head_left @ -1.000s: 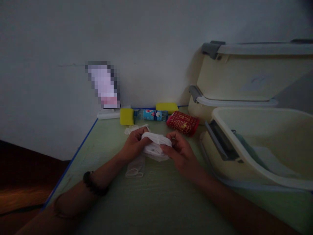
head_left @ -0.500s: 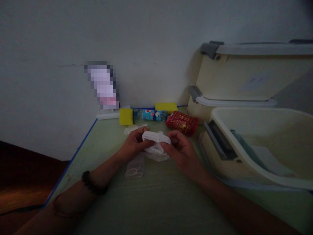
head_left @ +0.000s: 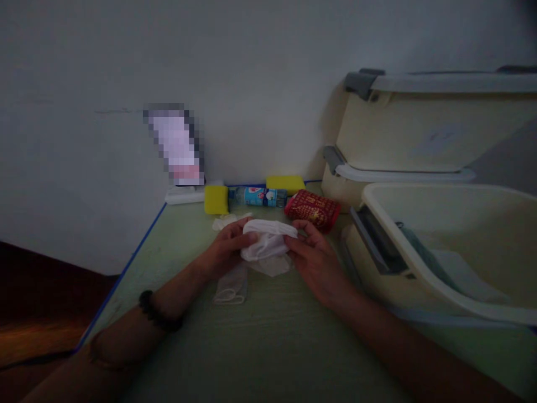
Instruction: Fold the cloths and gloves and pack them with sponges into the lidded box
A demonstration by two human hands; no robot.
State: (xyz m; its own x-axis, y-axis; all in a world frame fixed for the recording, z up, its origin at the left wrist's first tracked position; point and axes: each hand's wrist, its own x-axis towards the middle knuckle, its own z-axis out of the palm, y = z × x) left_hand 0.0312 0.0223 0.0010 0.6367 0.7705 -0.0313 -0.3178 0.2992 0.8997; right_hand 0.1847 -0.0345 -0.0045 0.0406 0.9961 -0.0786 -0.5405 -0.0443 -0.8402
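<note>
A crumpled white cloth-like piece [head_left: 264, 242] is held between both my hands above a pale green table [head_left: 268, 341]. My left hand [head_left: 226, 249] pinches its left side with closed fingers. My right hand [head_left: 312, 252] grips its right edge, fingers curled. A thin translucent white piece [head_left: 230, 286] lies flat on the table just below my left hand. Another small white piece [head_left: 224, 222] lies just beyond my left hand.
Along the wall lie two yellow sponges [head_left: 216, 199] [head_left: 286, 183], a small blue-labelled bottle [head_left: 258, 196] on its side, a red patterned pouch [head_left: 312, 210] and a white base [head_left: 184, 195]. Cream plastic bins [head_left: 436, 246] with grey latches stand at the right. The table's blue edge [head_left: 121, 277] runs down the left.
The white piece has been lifted slightly and spread between my hands. My right hand's fingers have shifted up to its right edge. Both arms stay in much the same place.
</note>
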